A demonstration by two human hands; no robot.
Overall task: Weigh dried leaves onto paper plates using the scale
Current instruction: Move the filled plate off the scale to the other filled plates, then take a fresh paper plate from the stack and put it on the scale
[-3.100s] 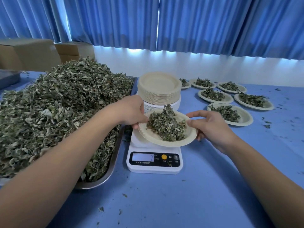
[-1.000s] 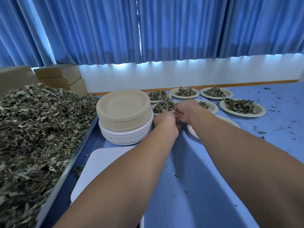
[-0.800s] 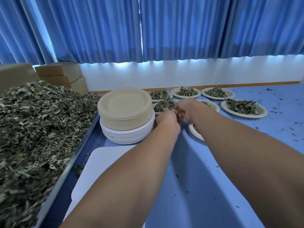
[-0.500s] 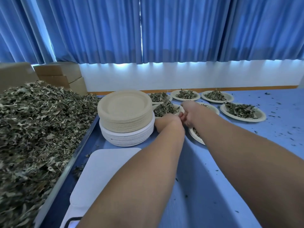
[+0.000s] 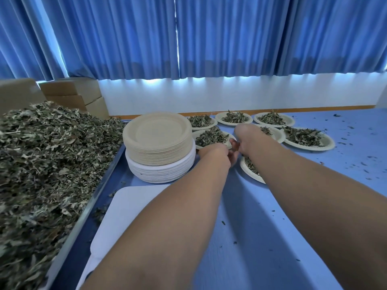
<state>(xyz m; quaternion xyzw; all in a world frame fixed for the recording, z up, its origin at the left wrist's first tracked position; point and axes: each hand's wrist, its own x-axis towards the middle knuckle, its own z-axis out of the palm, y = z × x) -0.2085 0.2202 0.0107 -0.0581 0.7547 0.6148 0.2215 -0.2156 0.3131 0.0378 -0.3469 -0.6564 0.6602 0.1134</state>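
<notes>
A paper plate of dried leaves (image 5: 211, 137) sits on the blue table (image 5: 251, 237) just behind the stack of empty paper plates (image 5: 159, 141). My left hand (image 5: 219, 154) reaches to its near rim, fingers loosely extended and touching the edge. My right hand (image 5: 246, 136) is at the plate's right side; its fingers are hidden behind the wrist. The white scale (image 5: 125, 218) lies near me with its platform bare, partly under my left forearm. A big heap of dried leaves (image 5: 41, 164) fills the metal tray (image 5: 83, 214) on the left.
Several more filled plates stand in rows at the back right (image 5: 233, 118), (image 5: 307, 139), and one (image 5: 250, 170) lies under my right forearm. Cardboard boxes (image 5: 73, 95) stand at the back left. Leaf crumbs dot the table. Blue curtains hang behind.
The filled plate has gone from the scale to the table behind the plate stack. Over the last half second my hands have drawn slightly apart at its rim.
</notes>
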